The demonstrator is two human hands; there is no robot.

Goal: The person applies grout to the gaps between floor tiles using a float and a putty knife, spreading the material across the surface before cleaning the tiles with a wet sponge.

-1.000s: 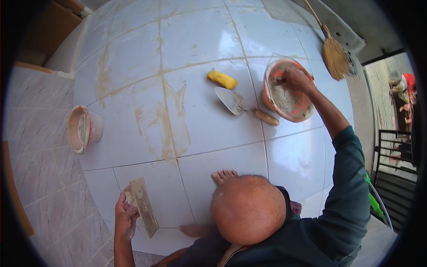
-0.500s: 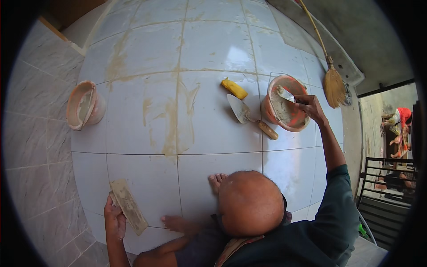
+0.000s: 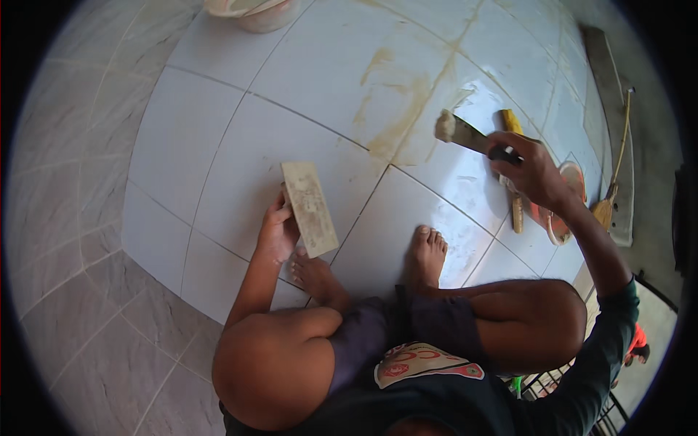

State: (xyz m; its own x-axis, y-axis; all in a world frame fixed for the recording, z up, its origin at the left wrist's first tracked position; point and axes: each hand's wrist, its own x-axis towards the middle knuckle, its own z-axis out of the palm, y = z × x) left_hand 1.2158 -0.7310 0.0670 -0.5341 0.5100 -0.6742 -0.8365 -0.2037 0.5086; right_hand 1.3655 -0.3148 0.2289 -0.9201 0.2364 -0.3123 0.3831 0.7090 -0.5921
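My left hand is closed on a rectangular float, its pale, stained flat face turned up above the tiles near my left foot. In my right hand is a putty knife, gripped by its dark handle. A lump of wet, beige grout clings to the blade's tip, held in the air over the floor. Past my right hand lies a trowel, mostly hidden, with its wooden handle showing. Beside it, partly behind my right forearm, is the orange-rimmed bucket.
White floor tiles carry tan grout smears along their joints. A second bucket stands at the far left. A yellow object lies beyond my right hand. At the right, a broom leans by the wall; another person is beyond.
The putty knife has come out of the bucket with grout on its tip and moved left over the tiles. My left hand has raised the float inward. The head view has turned and shifted.
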